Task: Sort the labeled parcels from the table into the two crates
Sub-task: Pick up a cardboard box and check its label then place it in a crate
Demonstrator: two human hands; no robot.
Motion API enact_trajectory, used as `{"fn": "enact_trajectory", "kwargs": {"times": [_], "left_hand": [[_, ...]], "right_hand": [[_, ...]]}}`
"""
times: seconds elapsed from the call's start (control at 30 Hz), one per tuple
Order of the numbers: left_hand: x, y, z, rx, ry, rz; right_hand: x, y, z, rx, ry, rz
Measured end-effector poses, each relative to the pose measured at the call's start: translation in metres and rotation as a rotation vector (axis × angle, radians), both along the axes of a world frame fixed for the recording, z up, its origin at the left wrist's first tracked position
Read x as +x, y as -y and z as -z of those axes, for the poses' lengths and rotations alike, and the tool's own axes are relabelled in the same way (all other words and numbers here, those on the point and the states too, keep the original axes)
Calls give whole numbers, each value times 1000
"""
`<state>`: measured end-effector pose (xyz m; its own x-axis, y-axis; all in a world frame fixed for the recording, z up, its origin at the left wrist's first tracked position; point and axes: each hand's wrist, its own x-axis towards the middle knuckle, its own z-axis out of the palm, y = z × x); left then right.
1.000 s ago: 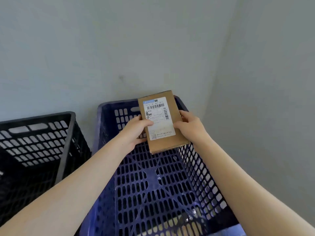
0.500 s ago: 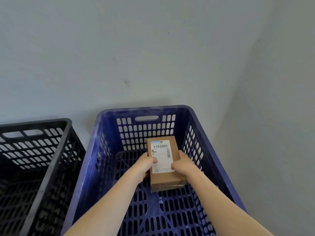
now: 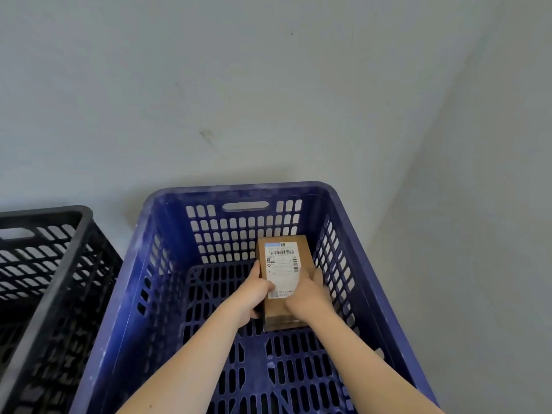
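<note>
A brown cardboard parcel [image 3: 283, 264] with a white barcode label on top lies deep inside the blue slotted crate [image 3: 143, 264], near its far right corner and close to the crate floor. My left hand [image 3: 254, 294] grips the parcel's left side with the thumb over the label. On the parcel's right side, my right hand [image 3: 307, 294] holds it with curled fingers. Both forearms reach down into the crate. Whether the parcel touches the floor is hidden by my hands.
A black slotted crate [image 3: 53, 264] stands to the left of the blue one, almost touching it. Both crates sit against a pale grey wall [image 3: 239, 100], with a second wall [image 3: 493, 234] forming a corner close on the right.
Both hands have carried the parcel from above the blue crate's rim down into it, toward the far right part of the floor. My view has tilted over the crate.
</note>
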<state>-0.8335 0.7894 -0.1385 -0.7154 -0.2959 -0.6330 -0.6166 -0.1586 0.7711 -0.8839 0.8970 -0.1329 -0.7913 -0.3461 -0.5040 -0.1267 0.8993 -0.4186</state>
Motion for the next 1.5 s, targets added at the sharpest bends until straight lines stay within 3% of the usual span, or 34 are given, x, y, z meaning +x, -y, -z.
{"fn": "enact_trajectory", "kwargs": {"times": [0.13,0.33,0.7,0.87,1.17,1.5], "left_hand": [[4,-1,-2,3,20,45],[4,-4,-2,5,9,77],[11,-12,-5,-118,4,119],[20,-8,-29,-410,-22,274],[55,17,-103,-1006,-52,446],[164,31,-182,-1553,-190,140]], "right_hand": [[9,-2,-6,172,-48,-178],[19,-5,-11,453,-405,-393],[23,-14,-16,446,-461,-432],[27,-18,-34,434,-448,-467],[47,-14,-95,115,-684,-448],[108,21,-146,-401,-743,-491]]}}
